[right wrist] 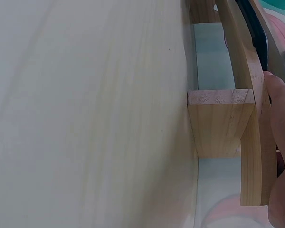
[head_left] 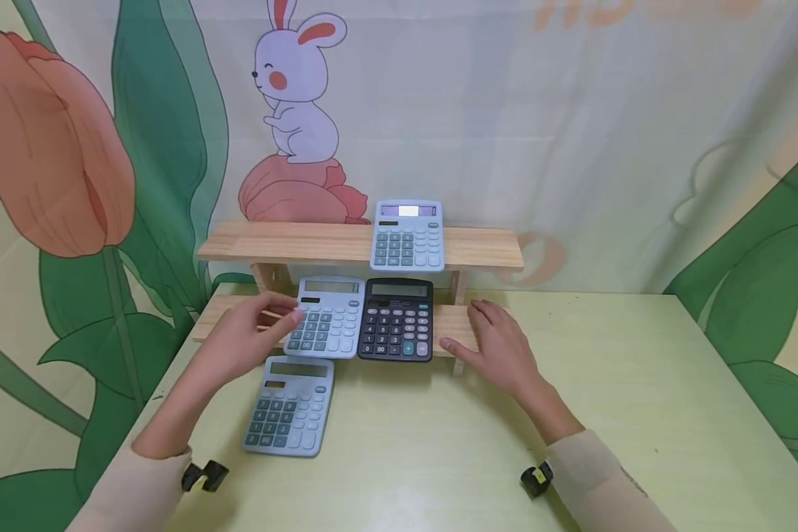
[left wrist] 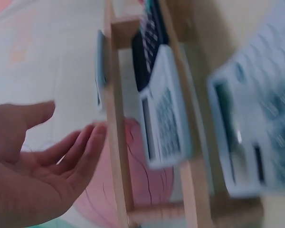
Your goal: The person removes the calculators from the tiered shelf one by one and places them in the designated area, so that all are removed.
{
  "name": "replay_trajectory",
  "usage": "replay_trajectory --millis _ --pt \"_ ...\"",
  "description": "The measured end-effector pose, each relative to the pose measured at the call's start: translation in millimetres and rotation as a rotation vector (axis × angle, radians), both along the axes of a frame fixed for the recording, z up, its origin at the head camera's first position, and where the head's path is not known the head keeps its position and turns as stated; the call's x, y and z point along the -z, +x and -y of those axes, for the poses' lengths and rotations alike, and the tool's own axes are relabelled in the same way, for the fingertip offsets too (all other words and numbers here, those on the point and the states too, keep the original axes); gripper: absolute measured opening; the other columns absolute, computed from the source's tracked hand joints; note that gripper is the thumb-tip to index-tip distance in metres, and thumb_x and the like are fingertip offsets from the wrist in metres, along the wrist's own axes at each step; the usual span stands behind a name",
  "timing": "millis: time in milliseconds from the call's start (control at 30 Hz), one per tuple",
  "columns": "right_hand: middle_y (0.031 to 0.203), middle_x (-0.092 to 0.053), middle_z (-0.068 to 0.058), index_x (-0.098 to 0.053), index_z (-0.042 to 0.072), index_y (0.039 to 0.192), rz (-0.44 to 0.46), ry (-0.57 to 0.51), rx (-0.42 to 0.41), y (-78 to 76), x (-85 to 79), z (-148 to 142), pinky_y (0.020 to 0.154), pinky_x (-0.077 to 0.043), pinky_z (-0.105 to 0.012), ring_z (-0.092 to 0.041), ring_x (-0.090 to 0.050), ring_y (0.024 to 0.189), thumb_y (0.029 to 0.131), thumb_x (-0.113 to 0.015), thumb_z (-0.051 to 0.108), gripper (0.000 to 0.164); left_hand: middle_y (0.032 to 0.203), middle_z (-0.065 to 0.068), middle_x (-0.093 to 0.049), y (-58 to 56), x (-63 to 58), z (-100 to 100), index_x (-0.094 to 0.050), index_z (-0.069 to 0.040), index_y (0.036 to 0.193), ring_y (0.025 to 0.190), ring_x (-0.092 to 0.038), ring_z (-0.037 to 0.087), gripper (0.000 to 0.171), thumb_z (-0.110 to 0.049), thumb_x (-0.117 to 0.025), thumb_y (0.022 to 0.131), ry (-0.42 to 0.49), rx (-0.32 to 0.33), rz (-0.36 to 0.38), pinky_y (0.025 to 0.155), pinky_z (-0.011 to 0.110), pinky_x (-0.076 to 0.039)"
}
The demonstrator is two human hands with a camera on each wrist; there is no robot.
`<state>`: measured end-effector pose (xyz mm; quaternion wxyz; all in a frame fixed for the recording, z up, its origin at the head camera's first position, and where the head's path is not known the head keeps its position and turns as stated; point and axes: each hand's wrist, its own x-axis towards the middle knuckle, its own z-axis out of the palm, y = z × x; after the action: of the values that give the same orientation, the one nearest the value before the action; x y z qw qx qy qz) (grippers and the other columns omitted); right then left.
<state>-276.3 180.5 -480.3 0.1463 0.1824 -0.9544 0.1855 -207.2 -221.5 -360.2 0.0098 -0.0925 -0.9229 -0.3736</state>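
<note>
Likely step: loading the wooden stand [head_left: 286, 242], mid-frame: upper blue calculator [head_left: 408, 240] on top, lower blue calculator [head_left: 326, 318] and black calculator [head_left: 395, 321] below. Loose calculator [head_left: 289, 406] on table [head_left: 605, 369], lower left. Left hand [head_left: 249, 336] empty, thumb apart from fingers; right hand [head_left: 505, 351] spread at stand's right end. Next probably needs a side pinch on the loose one.

Three pale blue calculators [head_left: 407, 244] [head_left: 332, 318] [head_left: 289, 406] and one black calculator [head_left: 395, 321] counted, four in total. One wooden rack [head_left: 326, 240] logged, two shelves [head_left: 485, 247] [head_left: 448, 323] included. Left hand [head_left: 249, 332] and right hand [head_left: 503, 347] tallied, two hands. Two sleeves [head_left: 136, 488] [head_left: 605, 480], two black wrist devices [head_left: 205, 476] [head_left: 537, 480] marked. One table [head_left: 638, 369], one printed rabbit [head_left: 299, 89] noted.
</note>
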Motion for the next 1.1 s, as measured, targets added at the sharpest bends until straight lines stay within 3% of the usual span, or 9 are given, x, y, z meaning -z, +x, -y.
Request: replay_trajectory --millis 100,233,467,800,1100 --pt "0.155 -0.052 -0.024 -0.056 -0.008 0.147 0.009 -0.002 -0.001 -0.3 2.8 -0.3 0.12 -0.037 -0.056 -0.041 -0.044 0.147 0.095 -0.062 0.073 0.096 0.134 0.017 -0.066 -15.3 -4.1 -18.1 -0.059 -0.004 0.143 0.124 -0.063 0.037 0.053 -0.042 -0.063 0.108 0.069 -0.045 -0.041 0.1 0.053 -0.056" --pt "0.156 -0.051 -0.024 -0.055 -0.008 0.148 0.023 0.001 0.003 1.3 6.9 -0.3 0.121 -0.036 -0.056 -0.041 -0.043 0.147 0.095 -0.062 0.072 0.096 0.138 0.02 -0.063 -37.0 -5.6 -41.2 -0.055 -0.002 0.149 0.128 -0.061 0.038 0.058 -0.042 -0.064 0.107 0.132 -0.044 -0.043 0.105 0.053 -0.053" --pt "0.155 -0.052 -0.024 -0.057 -0.008 0.147 0.014 -0.011 0.003 3.8 9.0 -0.1 0.12 -0.037 -0.057 -0.042 -0.045 0.146 0.095 -0.064 0.07 0.094 0.142 0.02 -0.061 -69.0 7.7 -68.7 -0.053 -0.001 0.15 0.129 -0.061 0.037 0.061 -0.044 -0.062 0.108 0.153 -0.043 -0.026 0.105 0.05 -0.053" --pt "0.159 -0.048 -0.023 -0.054 -0.006 0.15 0.097 -0.076 -0.043 1.7 -2.6 -5.2 0.12 -0.035 -0.059 -0.042 -0.041 0.149 0.09 -0.076 0.064 0.094 0.132 0.017 -0.067 -88.2 21.1 -94.4 -0.043 -0.001 0.155 0.115 -0.072 0.03 0.059 -0.035 -0.06 0.11 0.346 -0.051 0.008 0.1 0.044 -0.057" --pt "0.161 -0.046 -0.022 -0.049 -0.002 0.155 0.223 -0.229 -0.127 -1.7 -16.5 -17.0 0.124 -0.027 -0.059 -0.043 -0.038 0.151 0.09 -0.084 0.048 0.089 0.123 0.014 -0.072 -101.2 20.3 -108.1 -0.048 -0.005 0.153 0.11 -0.074 0.028 0.053 -0.033 -0.061 0.11 0.498 -0.137 0.063 0.1 0.04 -0.058"
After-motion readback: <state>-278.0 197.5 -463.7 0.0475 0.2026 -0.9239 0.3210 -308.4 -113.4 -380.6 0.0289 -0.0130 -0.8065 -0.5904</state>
